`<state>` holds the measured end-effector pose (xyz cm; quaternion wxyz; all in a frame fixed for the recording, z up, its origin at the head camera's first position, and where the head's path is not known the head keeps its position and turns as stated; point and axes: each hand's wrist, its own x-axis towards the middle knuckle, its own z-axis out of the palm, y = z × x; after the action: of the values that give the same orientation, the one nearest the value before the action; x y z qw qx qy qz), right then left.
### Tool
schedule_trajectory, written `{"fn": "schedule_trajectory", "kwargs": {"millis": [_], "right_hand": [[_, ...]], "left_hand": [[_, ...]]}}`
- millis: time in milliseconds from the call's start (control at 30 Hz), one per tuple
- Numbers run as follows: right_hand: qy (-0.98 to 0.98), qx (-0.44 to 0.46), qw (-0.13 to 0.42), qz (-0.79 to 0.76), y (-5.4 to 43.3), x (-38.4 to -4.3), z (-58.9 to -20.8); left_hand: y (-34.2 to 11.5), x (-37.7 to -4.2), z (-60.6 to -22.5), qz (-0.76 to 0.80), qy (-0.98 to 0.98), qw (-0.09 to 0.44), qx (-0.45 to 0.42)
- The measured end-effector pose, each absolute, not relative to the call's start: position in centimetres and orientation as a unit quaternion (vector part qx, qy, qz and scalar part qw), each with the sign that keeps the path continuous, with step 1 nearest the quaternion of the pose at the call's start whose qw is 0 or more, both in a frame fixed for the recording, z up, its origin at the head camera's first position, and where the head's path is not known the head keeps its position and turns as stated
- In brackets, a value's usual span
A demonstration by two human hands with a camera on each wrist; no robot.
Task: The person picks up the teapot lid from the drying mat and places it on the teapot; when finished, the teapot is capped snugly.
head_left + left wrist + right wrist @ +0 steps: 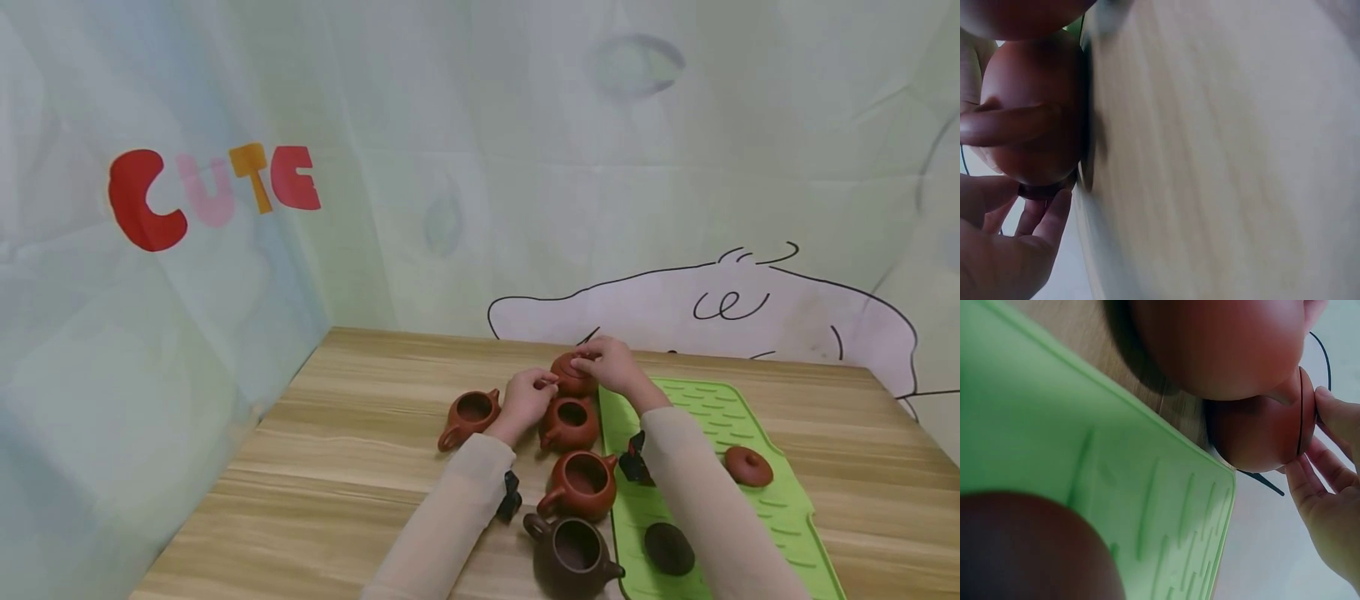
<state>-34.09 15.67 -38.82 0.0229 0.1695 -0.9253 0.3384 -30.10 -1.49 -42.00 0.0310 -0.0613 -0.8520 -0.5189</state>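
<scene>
- The far teapot (574,385) stands upright on the desk (375,400), near its back edge and just beside the green mat (697,398).
- The right hand (613,367) has its fingers bent and close together, holding the lid (1307,419) on top of this teapot; a thin dark line shows between lid and body.
- The left hand (527,402) pinches, with thumb and fingers nearly closed, a dark part (1047,190), probably the handle.
- If the lid sits a little crooked, I think that letting it go could make it slip and chip.
- If the left hand loosens while the right pushes, the pot might slide towards the back edge.
- The neighbouring teapot (567,438) is very near; whether they touch, I cannot tell. A sideways pull could knock both together.
</scene>
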Motion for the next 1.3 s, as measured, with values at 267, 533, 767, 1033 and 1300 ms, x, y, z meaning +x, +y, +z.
{"fn": "schedule_trajectory", "kwargs": {"millis": [267,533,767,1033,1300], "right_hand": [[-0.926,0.174,0.023,0.333,15.6,-34.1,-38.7],[-0.921,0.166,0.000,0.353,15.9,-33.8,-38.4],[-0.912,0.171,0.000,0.373,17.1,-32.5,-36.5],[-0.902,0.200,0.014,0.384,18.8,-29.9,-34.0],[-0.898,0.243,0.037,0.365,20.9,-26.6,-33.4]], "left_hand": [[-1.3,-30.3,-42.1,-0.522,-0.851,0.025,-0.048],[-1.3,-30.0,-41.6,-0.518,-0.854,0.024,-0.042],[-2.3,-29.1,-39.6,-0.543,-0.839,0.015,-0.043],[-5.0,-27.6,-37.5,-0.550,-0.833,0.025,-0.056],[-7.9,-25.3,-36.2,-0.556,-0.827,0.039,-0.074]]}}
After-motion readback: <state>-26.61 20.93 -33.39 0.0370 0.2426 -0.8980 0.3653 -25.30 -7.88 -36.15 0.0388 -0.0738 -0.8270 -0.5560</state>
